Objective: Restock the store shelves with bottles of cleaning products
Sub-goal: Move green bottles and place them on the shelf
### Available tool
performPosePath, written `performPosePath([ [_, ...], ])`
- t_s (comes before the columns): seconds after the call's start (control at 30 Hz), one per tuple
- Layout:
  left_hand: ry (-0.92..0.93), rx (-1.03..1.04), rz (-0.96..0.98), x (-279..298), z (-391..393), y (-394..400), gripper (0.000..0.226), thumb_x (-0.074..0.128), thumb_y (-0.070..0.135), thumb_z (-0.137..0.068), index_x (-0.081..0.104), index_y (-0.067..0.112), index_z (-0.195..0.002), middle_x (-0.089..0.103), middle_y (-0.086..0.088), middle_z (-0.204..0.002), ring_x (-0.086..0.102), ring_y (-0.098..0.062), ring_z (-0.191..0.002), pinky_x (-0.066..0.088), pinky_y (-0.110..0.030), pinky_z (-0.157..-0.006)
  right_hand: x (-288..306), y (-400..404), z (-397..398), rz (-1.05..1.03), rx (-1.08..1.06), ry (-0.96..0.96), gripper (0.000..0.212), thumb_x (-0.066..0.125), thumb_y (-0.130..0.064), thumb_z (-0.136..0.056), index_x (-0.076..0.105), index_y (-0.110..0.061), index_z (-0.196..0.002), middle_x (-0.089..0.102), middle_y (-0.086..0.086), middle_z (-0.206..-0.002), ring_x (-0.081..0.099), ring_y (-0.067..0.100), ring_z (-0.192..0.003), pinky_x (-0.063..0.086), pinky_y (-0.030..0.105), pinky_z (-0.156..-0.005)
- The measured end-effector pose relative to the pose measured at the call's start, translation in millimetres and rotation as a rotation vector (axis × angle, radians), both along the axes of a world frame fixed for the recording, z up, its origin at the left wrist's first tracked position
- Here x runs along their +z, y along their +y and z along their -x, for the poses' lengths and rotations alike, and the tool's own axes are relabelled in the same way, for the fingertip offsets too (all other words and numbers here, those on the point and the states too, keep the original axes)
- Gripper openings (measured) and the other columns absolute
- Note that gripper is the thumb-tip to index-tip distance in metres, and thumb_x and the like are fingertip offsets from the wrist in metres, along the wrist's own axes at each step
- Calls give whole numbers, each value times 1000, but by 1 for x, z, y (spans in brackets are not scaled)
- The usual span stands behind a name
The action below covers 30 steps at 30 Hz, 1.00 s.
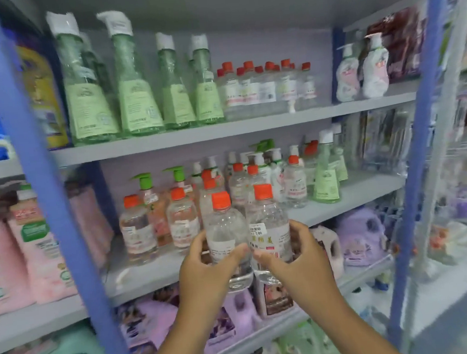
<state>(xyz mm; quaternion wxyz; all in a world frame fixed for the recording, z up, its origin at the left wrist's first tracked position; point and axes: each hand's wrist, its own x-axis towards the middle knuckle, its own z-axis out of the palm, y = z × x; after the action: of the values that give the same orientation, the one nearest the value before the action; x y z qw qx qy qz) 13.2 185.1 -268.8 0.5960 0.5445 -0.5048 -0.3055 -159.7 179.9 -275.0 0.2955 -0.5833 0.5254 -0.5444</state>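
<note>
Grey shelves (184, 137) on blue posts hold many bottles. Left hand (205, 265) has its grip wrapped round one clear bottle (227, 233), right hand (297, 255) round another clear bottle (269, 224), side by side before the middle shelf. Its price sticker (257, 229) reads "5.00"; other writing is too blurry.

The left hand (205, 265) grips a clear orange-capped bottle (225, 233), and the right hand (297, 253) grips a second one (269, 224) bearing a price sticker; the two touch, held upright before the middle shelf (150, 270), where similar orange-capped bottles (158, 224) stand.
</note>
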Motion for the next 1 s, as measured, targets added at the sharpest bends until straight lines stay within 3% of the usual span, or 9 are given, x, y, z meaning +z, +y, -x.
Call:
performPosePath([
  [0.07,8,8,-4,1,25,-18,54,89,46,-66,67,39,-115,75,21,-100,71,-1,-90,60,-33,-82,-1,-20,24,-20,2,-8,86,81,-68,-56,46,-45,-132,62,-22,-124,62,1,-110,56,37,-93],
  [0.17,-2,13,3,4,55,-46,49,89,41,-67,67,37,-111,76,20,-100,68,8,-83,53,-20,-72,-4,-49,51,-32,-7,-21,84,80,-68,-54,46,-49,-128,62,-24,-121,62,2,-108,56,40,-92],
  [0.27,-12,-3,9,3,78,-82,51,89,44,-64,67,39,-110,75,21,-102,70,3,-91,57,-29,-83,-8,-79,73,-26,-32,-43,74,84,-59,-60,48,-50,-124,64,-26,-114,63,-7,-99,56,33,-87],
  [0.4,-53,3,16,-5,97,-133,81,85,69,-52,58,47,-126,70,24,-117,68,-4,-107,58,-40,-93,-9,-122,92,-26,-52,-27,70,87,-49,-68,49,-46,-127,63,-27,-116,59,-14,-100,49,14,-79],
  [0.57,-65,92,56,-14,112,-181,70,84,64,-60,58,47,-123,69,27,-109,66,-1,-98,58,-35,-85,-11,-180,109,-38,-71,-12,64,88,-42,-70,49,-45,-121,63,-29,-113,60,-11,-103,45,9,-74],
  [0.73,-87,189,75,-23,117,-207,71,87,58,-60,52,50,-121,63,26,-115,65,-7,-101,56,-33,-82,-16,-224,113,-40,-4,-2,73,91,-41,-67,49,-41,-128,64,-24,-116,61,-9,-101,49,14,-77],
  [0.83,-131,251,103,-32,127,-218,73,87,56,-60,54,44,-124,48,23,-118,60,-6,-104,52,-25,-82,-23,-247,118,-42,65,21,70,91,-43,-66,46,-53,-120,61,-27,-118,59,-13,-100,49,16,-82],
  [0.9,-156,283,104,-37,138,-222,76,85,58,-62,52,46,-129,44,22,-123,55,1,-109,45,-19,-83,-31,-260,124,-19,91,94,70,89,-50,-67,42,-56,-118,52,-27,-123,56,-11,-106,47,16,-85],
  [1.0,-163,350,109,-40,156,-228,71,85,57,-65,45,56,-123,41,32,-120,47,17,-109,41,-20,-87,-37,-277,136,62,93,265,88,82,-66,-64,38,-42,-136,38,-21,-124,50,4,-114,50,27,-94],
])
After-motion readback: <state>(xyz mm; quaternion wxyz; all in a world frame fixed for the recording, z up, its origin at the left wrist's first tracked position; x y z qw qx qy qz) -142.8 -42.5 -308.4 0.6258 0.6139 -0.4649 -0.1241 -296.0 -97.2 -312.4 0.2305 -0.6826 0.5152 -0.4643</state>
